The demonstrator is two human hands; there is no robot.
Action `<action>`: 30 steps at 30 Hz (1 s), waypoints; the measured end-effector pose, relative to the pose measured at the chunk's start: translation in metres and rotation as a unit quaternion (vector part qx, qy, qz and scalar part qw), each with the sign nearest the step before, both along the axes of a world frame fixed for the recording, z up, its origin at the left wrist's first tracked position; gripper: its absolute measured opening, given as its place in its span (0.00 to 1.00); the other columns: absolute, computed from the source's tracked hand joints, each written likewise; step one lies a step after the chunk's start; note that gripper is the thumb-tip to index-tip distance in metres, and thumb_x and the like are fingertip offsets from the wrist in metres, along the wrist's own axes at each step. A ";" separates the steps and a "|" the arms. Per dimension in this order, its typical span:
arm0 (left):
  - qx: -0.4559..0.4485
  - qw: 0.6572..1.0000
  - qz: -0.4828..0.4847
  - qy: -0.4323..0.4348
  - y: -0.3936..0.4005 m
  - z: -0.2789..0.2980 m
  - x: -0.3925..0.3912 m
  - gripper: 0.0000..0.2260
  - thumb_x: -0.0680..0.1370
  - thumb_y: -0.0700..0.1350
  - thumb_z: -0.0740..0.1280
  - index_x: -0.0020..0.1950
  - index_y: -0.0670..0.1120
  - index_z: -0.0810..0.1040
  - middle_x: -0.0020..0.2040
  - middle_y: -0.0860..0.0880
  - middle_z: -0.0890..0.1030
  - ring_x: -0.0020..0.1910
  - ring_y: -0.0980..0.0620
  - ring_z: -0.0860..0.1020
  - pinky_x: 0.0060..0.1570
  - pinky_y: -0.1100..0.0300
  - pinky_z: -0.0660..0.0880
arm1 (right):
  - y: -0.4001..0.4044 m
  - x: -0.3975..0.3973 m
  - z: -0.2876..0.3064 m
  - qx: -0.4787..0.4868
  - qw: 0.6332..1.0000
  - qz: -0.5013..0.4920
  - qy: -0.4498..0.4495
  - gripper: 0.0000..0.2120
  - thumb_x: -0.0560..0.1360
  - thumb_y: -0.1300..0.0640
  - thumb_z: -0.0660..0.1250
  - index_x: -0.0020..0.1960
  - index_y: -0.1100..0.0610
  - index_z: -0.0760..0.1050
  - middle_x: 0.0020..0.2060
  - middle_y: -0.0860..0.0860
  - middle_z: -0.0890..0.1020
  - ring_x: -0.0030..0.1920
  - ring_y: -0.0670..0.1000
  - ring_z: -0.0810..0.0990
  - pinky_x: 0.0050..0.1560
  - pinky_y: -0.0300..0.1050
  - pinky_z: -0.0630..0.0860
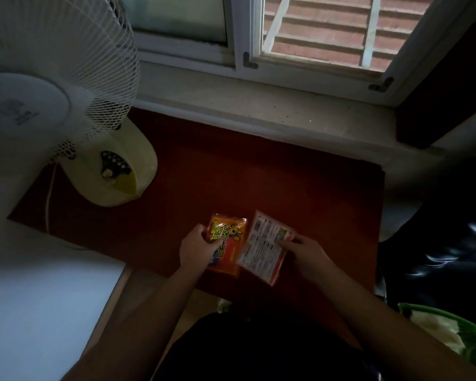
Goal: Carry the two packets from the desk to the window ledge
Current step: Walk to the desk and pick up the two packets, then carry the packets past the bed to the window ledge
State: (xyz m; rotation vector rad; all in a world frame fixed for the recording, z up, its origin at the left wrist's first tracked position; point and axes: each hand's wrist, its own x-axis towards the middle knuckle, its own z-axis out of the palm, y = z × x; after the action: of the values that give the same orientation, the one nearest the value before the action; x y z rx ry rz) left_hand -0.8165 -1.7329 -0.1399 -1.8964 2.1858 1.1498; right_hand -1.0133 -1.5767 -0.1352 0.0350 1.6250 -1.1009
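Note:
Two packets are near the front edge of the dark red desk [259, 182]. The left one is an orange packet [228, 243] with a cartoon print, and my left hand [197, 247] is closed on its left edge. The right one is a white-and-red packet [263, 250] showing its printed back, and my right hand [304, 250] grips its right side. The two packets overlap slightly in the middle. The pale window ledge [259, 111] runs along the far side of the desk, under the window.
A white table fan [52, 78] with a cream base [113, 171] stands at the desk's back left, its cord trailing forward. A white surface [39, 298] is at the left. Dark glossy material [451, 257] and a green bag [445, 328] lie at the right.

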 end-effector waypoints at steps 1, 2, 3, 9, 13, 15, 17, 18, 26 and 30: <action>0.006 1.000 -0.002 0.014 -0.001 0.000 0.002 0.15 0.69 0.51 0.75 0.48 0.45 0.75 0.46 0.47 0.82 0.44 0.46 0.82 0.46 0.48 0.79 | 0.001 0.001 0.003 -0.013 0.998 -0.033 -0.043 0.09 0.74 0.65 0.70 0.55 0.62 0.80 0.56 0.61 0.83 0.56 0.59 0.82 0.59 0.55 0.77; 0.012 0.999 -0.010 0.028 -0.002 0.000 0.003 0.14 0.69 0.50 0.75 0.48 0.45 0.76 0.45 0.47 0.83 0.43 0.47 0.82 0.45 0.48 0.80 | 0.002 0.003 0.003 -0.020 0.997 -0.048 -0.064 0.10 0.75 0.64 0.69 0.57 0.64 0.79 0.56 0.61 0.83 0.57 0.60 0.81 0.60 0.56 0.77; 0.017 0.999 -0.025 0.036 -0.003 0.000 0.004 0.13 0.70 0.50 0.75 0.48 0.45 0.76 0.45 0.48 0.83 0.43 0.48 0.82 0.44 0.49 0.80 | 0.004 0.004 0.003 -0.027 0.995 -0.060 -0.077 0.11 0.76 0.63 0.68 0.58 0.64 0.79 0.56 0.61 0.83 0.58 0.60 0.81 0.59 0.56 0.77; 0.155 0.978 -0.062 0.122 -0.006 0.017 0.005 0.11 0.76 0.47 0.70 0.56 0.50 0.73 0.49 0.51 0.81 0.47 0.51 0.82 0.44 0.59 0.77 | 0.015 0.006 0.003 -0.045 0.994 -0.079 -0.069 0.10 0.78 0.57 0.67 0.57 0.58 0.78 0.53 0.57 0.84 0.53 0.57 0.83 0.50 0.53 0.79; 0.228 0.958 -0.015 0.175 -0.009 0.026 0.009 0.11 0.78 0.44 0.68 0.59 0.52 0.75 0.52 0.46 0.83 0.49 0.45 0.84 0.53 0.44 0.79 | 0.022 0.006 0.011 -0.069 0.987 -0.122 -0.083 0.09 0.77 0.58 0.67 0.57 0.58 0.78 0.56 0.57 0.83 0.57 0.58 0.81 0.59 0.60 0.77; 0.264 0.944 0.014 0.199 -0.012 0.032 0.009 0.09 0.79 0.43 0.66 0.59 0.48 0.77 0.51 0.43 0.84 0.47 0.43 0.85 0.51 0.43 0.80 | 0.026 0.010 0.016 -0.077 0.979 -0.150 -0.115 0.10 0.77 0.59 0.67 0.57 0.61 0.77 0.58 0.59 0.82 0.59 0.60 0.81 0.58 0.60 0.77; 0.290 0.935 0.013 0.201 -0.016 0.038 0.009 0.08 0.80 0.44 0.65 0.58 0.46 0.78 0.50 0.42 0.85 0.45 0.42 0.85 0.47 0.45 0.81 | 0.029 0.016 0.022 -0.087 0.969 -0.182 -0.146 0.12 0.77 0.58 0.67 0.58 0.62 0.76 0.58 0.61 0.82 0.58 0.61 0.81 0.57 0.60 0.78; 0.297 0.933 0.007 0.204 -0.016 0.041 0.008 0.08 0.80 0.45 0.65 0.57 0.45 0.78 0.50 0.41 0.85 0.44 0.43 0.85 0.46 0.45 0.81 | 0.031 0.019 0.025 -0.094 0.963 -0.200 -0.154 0.14 0.77 0.57 0.67 0.59 0.63 0.76 0.58 0.61 0.82 0.59 0.61 0.81 0.57 0.62 0.78; 0.325 0.910 -0.093 0.241 -0.026 0.068 0.004 0.06 0.78 0.47 0.67 0.54 0.52 0.78 0.47 0.45 0.86 0.46 0.43 0.85 0.50 0.43 0.80 | 0.051 0.068 0.051 -0.126 0.947 -0.276 -0.109 0.14 0.77 0.54 0.67 0.58 0.61 0.77 0.49 0.59 0.87 0.52 0.61 0.86 0.51 0.62 0.80; 0.324 0.898 -0.178 0.237 -0.026 0.080 0.005 0.04 0.79 0.47 0.65 0.52 0.53 0.78 0.46 0.46 0.87 0.46 0.45 0.85 0.50 0.44 0.79 | 0.072 0.101 0.057 -0.120 0.931 -0.334 -0.089 0.14 0.78 0.56 0.67 0.60 0.62 0.76 0.46 0.58 0.88 0.48 0.60 0.87 0.44 0.58 0.83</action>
State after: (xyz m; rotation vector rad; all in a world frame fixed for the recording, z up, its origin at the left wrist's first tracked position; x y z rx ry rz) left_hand -0.8110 -1.7593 -0.0602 -0.9698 1.8310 2.0617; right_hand -0.9121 -1.5047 -0.0781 0.5447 1.3265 -1.7530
